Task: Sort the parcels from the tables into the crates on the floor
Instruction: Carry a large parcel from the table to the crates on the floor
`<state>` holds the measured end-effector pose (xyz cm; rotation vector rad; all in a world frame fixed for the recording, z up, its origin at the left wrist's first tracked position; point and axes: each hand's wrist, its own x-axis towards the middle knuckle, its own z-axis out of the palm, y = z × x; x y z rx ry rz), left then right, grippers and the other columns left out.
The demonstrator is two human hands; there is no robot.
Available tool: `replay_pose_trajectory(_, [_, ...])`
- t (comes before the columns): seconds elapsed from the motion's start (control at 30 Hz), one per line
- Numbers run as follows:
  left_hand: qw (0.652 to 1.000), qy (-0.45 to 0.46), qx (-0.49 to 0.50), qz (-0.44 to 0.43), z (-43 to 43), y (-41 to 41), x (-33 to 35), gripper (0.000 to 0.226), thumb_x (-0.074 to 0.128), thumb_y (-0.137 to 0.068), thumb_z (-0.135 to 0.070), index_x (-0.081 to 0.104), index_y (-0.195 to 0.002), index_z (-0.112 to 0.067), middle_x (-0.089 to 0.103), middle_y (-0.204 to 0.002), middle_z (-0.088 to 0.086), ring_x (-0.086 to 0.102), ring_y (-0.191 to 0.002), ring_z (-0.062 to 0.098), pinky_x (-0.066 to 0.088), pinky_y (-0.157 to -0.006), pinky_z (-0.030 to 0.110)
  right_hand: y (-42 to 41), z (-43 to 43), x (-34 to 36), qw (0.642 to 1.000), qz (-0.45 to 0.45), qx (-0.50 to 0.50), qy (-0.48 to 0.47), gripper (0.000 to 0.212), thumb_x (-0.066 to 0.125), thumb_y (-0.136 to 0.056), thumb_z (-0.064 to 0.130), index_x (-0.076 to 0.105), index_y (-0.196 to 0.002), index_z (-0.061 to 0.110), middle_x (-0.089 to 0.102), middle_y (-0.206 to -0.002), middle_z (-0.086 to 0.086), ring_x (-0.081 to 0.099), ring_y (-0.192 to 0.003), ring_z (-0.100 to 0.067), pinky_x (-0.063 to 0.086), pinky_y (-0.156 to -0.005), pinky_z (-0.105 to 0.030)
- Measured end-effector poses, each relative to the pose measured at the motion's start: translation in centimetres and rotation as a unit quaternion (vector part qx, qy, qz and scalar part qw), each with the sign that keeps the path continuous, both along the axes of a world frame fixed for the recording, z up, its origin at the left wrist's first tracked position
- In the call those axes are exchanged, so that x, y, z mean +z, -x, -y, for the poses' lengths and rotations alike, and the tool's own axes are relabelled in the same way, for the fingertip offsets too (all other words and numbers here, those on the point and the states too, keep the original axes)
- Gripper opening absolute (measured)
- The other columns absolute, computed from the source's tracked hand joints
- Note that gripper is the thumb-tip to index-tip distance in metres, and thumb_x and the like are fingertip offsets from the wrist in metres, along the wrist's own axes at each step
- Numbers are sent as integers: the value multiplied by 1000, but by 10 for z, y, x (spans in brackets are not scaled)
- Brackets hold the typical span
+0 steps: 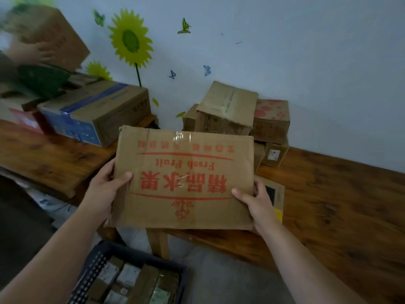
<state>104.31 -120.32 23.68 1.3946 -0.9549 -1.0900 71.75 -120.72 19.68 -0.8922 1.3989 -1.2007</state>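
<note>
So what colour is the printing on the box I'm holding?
Red, on plain brown cardboard box; clearest in the head view.

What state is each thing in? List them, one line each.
Fruit box: held, taped shut, print upside down.
Left hand: grips the fruit box's left edge.
Right hand: grips its right edge.
Crate: on the floor, holding parcels.
Blue-printed box: closed, on the left table.

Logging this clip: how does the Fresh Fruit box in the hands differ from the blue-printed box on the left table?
The Fresh Fruit box carries red print, upside down to the camera; the blue-printed box has blue panels and blue tape. The Fresh Fruit box is held between the left hand and the right hand, which grip its sides; the blue-printed box rests on the left table. Both are brown cardboard.
</note>
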Motion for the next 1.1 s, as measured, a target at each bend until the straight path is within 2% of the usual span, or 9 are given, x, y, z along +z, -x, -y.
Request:
replay_pose_trajectory(0.2, [997, -32, -55, -34, -28, 18, 28, 43, 48, -96, -18, 41, -125, -49, 55, -104, -11, 52, -93, 13, 39, -75, 37, 27, -22, 26, 998, 51, 41, 1, 44, 60, -90, 14, 48, -130, 26, 60, -114, 4, 60, -100, -16, 49, -70, -31])
replay_pose_trajectory(0.37, [995, -49, -66, -58, -37, 9, 40, 49, 52, -90, -29, 43, -138, -32, 55, -122, 3, 54, -104, 25, 42, -79, 44, 42, -26, 41, 998, 35, 57, -11, 47, 56, -93, 21, 44, -138, 25, 60, -123, -2, 59, -109, -22, 50, -90, -42])
replay_pose_trajectory(0.53, [989, 25, -135, -52, -55, 4, 33, 110, 83, -37, -53, 45, -135, -23, 60, -119, 5, 61, -98, 23, 48, -74, 40, 46, -28, 58, 998, 37, 12, -41, 41, 59, -90, 36, 48, -125, 17, 59, -116, -7, 58, -104, -26, 49, -80, -42])
replay_pose_trajectory(0.6, [987, 34, -155, -30, -55, 2, 29, 118, 87, -24, -58, 47, -130, -28, 65, -113, 0, 65, -99, 21, 50, -77, 38, 46, -32, 66, 999, 28, 20, -33, 34, 54, -92, 39, 54, -119, 19, 61, -112, -4, 58, -101, -23, 48, -74, -38])
replay_pose_trajectory(0.73, [992, 13, -127, -2, -61, 5, 28, 105, 90, -25, -50, 54, -120, -26, 73, -101, 5, 71, -90, 23, 57, -65, 31, 48, -38, 70, 997, 53, 50, -10, 22, 49, -93, 40, 62, -106, 27, 64, -109, -1, 59, -102, -19, 48, -76, -38])
replay_pose_trajectory(0.8, [996, 7, -89, -12, -63, 9, 27, 83, 88, -41, -49, 58, -114, -24, 75, -91, 3, 72, -80, 21, 58, -58, 28, 47, -43, 67, 995, 56, 80, 5, 27, 54, -83, 40, 61, -107, 30, 65, -111, 1, 58, -106, -18, 47, -79, -39])
replay_pose_trajectory(0.9, [1000, -3, -9, -29, -62, 16, 24, 36, 68, -77, -29, 58, -111, -25, 75, -89, 4, 73, -77, 20, 59, -60, 31, 46, -47, 59, 993, 53, 99, 30, 49, 67, -69, 36, 59, -117, 30, 66, -115, 0, 59, -109, -20, 47, -82, -41])
replay_pose_trajectory(1.0, [999, -20, 38, -27, -62, 20, 20, 22, 65, -84, -32, 58, -104, -25, 73, -91, 6, 73, -76, 21, 58, -68, 38, 46, -46, 52, 997, 34, 67, 28, 82, 85, -52, 34, 53, -126, 19, 66, -115, -7, 62, -107, -25, 50, -85, -43])
replay_pose_trajectory(1.1, [998, -19, 28, -50, -65, 24, 23, 17, 60, -90, -29, 61, -100, -16, 73, -94, 9, 71, -80, 24, 57, -72, 40, 43, -48, 52, 999, 34, 25, 25, 50, 68, -77, 11, 51, -123, 19, 64, -112, -6, 62, -101, -23, 50, -76, -38])
